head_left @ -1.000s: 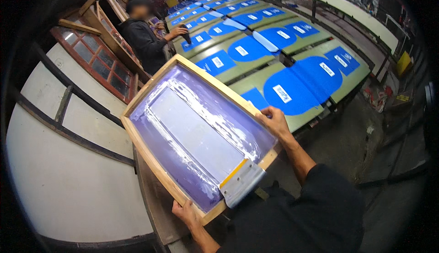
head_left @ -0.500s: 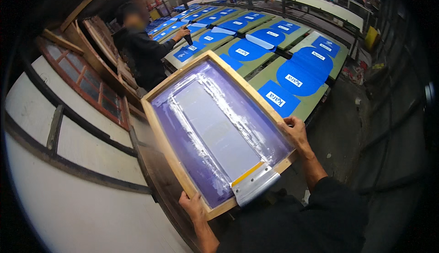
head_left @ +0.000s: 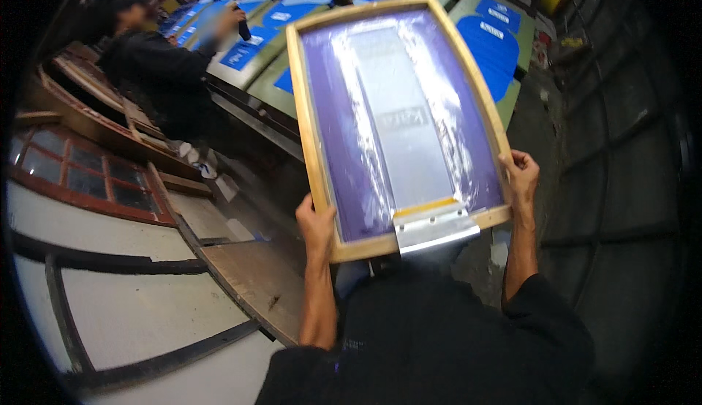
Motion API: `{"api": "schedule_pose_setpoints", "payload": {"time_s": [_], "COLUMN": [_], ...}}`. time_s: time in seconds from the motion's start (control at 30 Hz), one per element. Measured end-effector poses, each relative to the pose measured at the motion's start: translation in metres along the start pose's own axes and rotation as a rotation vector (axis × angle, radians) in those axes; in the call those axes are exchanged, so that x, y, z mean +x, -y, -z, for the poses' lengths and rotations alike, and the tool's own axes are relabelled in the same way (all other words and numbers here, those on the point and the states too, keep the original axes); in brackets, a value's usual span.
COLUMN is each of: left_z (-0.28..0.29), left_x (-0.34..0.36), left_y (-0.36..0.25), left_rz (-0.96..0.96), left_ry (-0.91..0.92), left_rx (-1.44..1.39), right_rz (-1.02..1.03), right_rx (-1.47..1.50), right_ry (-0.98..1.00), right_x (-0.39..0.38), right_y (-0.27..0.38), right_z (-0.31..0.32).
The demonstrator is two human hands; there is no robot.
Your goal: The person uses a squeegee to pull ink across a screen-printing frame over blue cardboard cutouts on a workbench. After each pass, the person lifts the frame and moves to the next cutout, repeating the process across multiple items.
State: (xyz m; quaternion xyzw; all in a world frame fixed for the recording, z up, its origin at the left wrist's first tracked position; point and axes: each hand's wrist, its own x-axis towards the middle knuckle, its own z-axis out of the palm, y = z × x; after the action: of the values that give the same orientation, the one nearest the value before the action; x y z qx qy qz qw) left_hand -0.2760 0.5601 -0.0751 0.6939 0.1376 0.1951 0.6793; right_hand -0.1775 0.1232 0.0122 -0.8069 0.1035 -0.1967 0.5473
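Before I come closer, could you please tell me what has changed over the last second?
In view, the frame has turned clockwise and shifted up and right, its far end now pointing nearly straight up. The boards and co-worker appear farther left as the camera turned. The left hand and right hand kept hold; the squeegee stayed at the near end.

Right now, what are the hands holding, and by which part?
The wooden-framed screen: the left hand grips its left edge near the lower corner; the right hand grips its right edge, also toward the lower end.
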Motion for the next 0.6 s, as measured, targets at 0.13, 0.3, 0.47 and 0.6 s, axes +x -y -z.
{"api": "schedule_pose_setpoints", "payload": {"time_s": [0.13,0.3,0.47,0.6], "left_z": [-0.025,-0.051,-0.095,-0.128], "left_x": [0.044,0.091,0.118,0.147], "left_y": [-0.018,-0.028,-0.014,0.002], "left_rz": [0.041,-0.028,-0.033,-0.143], "left_ry": [0.144,0.305,0.376,0.436], "left_rx": [0.001,0.044,0.049,0.058], "right_rz": [0.001,-0.078,-0.082,-0.073], "right_rx": [0.021,-0.147,-0.275,-0.292], "right_ry": [-0.165,-0.259,-0.313,-0.444], "right_x": [-0.02,-0.041,-0.038,-0.037], "right_y": [0.003,0.004,-0.026,-0.064], "right_z": [0.026,0.043,0.058,0.055]}}
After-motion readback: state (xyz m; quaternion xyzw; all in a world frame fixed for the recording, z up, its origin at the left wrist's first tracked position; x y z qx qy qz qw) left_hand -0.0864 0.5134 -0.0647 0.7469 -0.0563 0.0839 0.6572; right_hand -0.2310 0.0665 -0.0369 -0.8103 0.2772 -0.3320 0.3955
